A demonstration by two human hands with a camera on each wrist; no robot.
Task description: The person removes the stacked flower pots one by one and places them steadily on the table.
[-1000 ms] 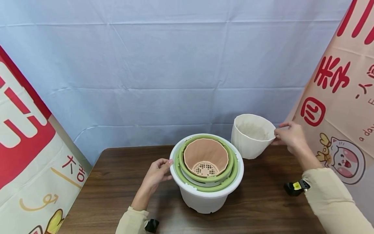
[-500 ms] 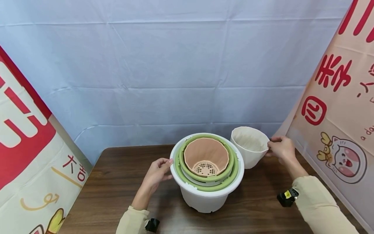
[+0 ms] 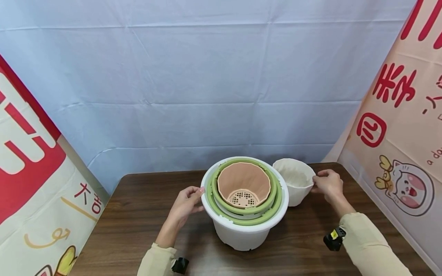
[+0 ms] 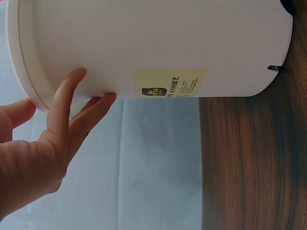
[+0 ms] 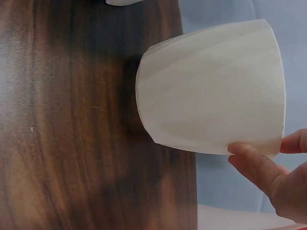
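Observation:
In the head view a large white flowerpot [image 3: 241, 235] stands upright on the wooden table, with green-rimmed pots [image 3: 272, 209] nested inside it. Innermost sits a peach pot [image 3: 238, 178] with a perforated bottom. My left hand [image 3: 184, 203] pinches the white pot's rim at its left side. The left wrist view shows the thumb at the rim and fingertips [image 4: 79, 74] against the outer wall, above a yellow label [image 4: 170, 82]. To the right, my right hand [image 3: 329, 186] pinches the rim of a smaller cream flowerpot [image 5: 211, 91]. Its base is close to the tabletop; contact is unclear.
The dark wooden table [image 3: 138, 214] ends at a pale blue cloth backdrop [image 3: 172, 96]. Printed banners hang at the left [image 3: 27, 161] and right [image 3: 404, 153]. A dark device [image 3: 334, 239] is strapped near the right sleeve's cuff.
My right hand has lowered the cream flowerpot toward the tabletop and brought it slightly left, behind and beside the large white one. The left hand and the nested pots have stayed in place.

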